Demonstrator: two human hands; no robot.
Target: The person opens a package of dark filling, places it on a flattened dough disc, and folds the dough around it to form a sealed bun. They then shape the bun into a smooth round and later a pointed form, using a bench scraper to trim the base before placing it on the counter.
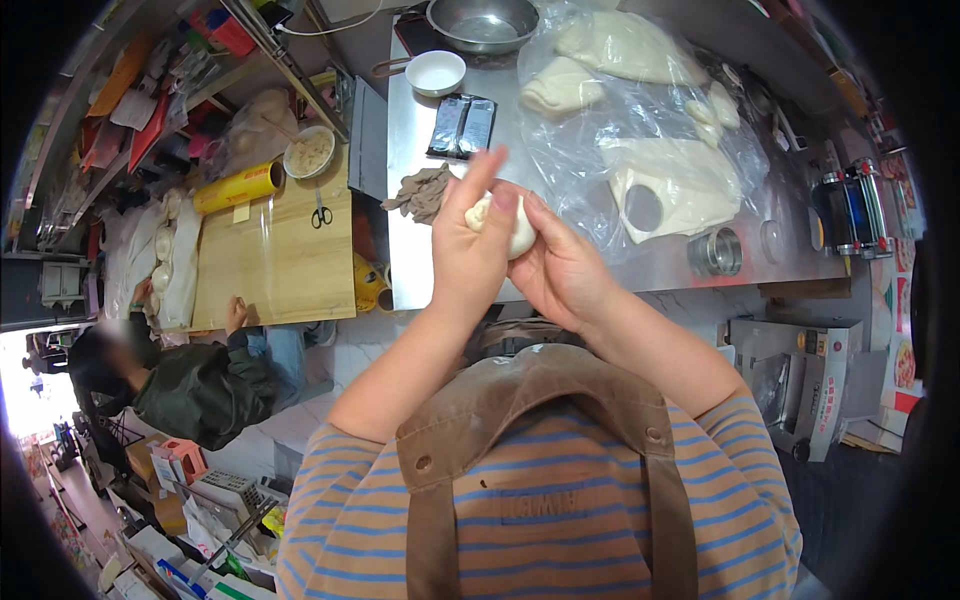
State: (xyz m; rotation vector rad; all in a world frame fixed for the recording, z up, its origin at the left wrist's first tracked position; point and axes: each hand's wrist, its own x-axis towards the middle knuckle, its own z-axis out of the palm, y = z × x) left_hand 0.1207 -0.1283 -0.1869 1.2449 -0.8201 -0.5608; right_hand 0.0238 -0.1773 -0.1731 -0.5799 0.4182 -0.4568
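A ball of white dough [523, 234] is held between both hands above the front edge of the steel table [411, 259]. My left hand [474, 244] lies against its left side, with the thumb on the dough and the fingers pointing up. Cupped around the right side and underneath is my right hand [562, 262]. A crumpled brown cloth [421, 193] lies just left of the hands. To the right, a flat dough sheet with a round hole [694, 184] rests beside clear plastic film, and larger dough pieces [630, 45] lie under the film farther back. A round metal cutter [715, 252] stands near the front edge.
A dark packet [462, 126], a white bowl [436, 73] and a steel basin [484, 24] are behind the hands. At left, a wooden board [277, 259] holds scissors [322, 216], a yellow film roll [238, 187] and a filled bowl [309, 152]. A co-worker [202, 390] is beside it.
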